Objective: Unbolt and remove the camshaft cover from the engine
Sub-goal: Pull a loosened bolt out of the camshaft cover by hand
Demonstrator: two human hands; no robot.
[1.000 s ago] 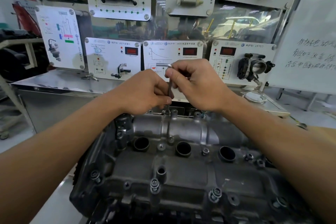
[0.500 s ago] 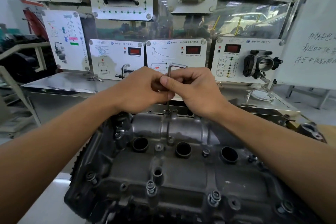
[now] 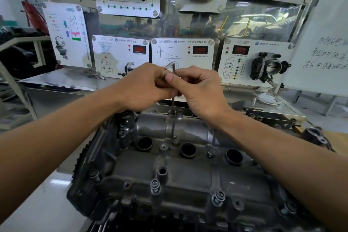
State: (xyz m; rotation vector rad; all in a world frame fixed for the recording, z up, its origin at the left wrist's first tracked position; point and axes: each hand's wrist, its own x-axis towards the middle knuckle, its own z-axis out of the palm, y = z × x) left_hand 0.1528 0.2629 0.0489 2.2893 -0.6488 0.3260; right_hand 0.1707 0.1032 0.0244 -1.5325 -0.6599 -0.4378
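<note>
The grey metal camshaft cover point(image 3: 188, 175) lies across the lower middle of the head view, with three round plug holes and several bolts along its near edge. An L-shaped hex key point(image 3: 173, 103) stands upright, its tip in a bolt point(image 3: 172, 112) at the cover's far edge. My left hand point(image 3: 143, 88) and my right hand point(image 3: 199, 90) both pinch the key's shaft just under its bend. The short arm of the key points left, above my left hand's knuckles.
A steel bench point(image 3: 66, 81) stands behind the engine with white training panels point(image 3: 120, 54) upright on it. A throttle body point(image 3: 269, 66) is mounted on the right panel. A whiteboard point(image 3: 323, 43) leans at the far right. Loose bolts point(image 3: 155, 186) stick up along the cover's near edge.
The hex key's short arm has swung round from pointing left, to right, to left again as both hands twirl the shaft. My hands stayed over the same far-edge bolt.
</note>
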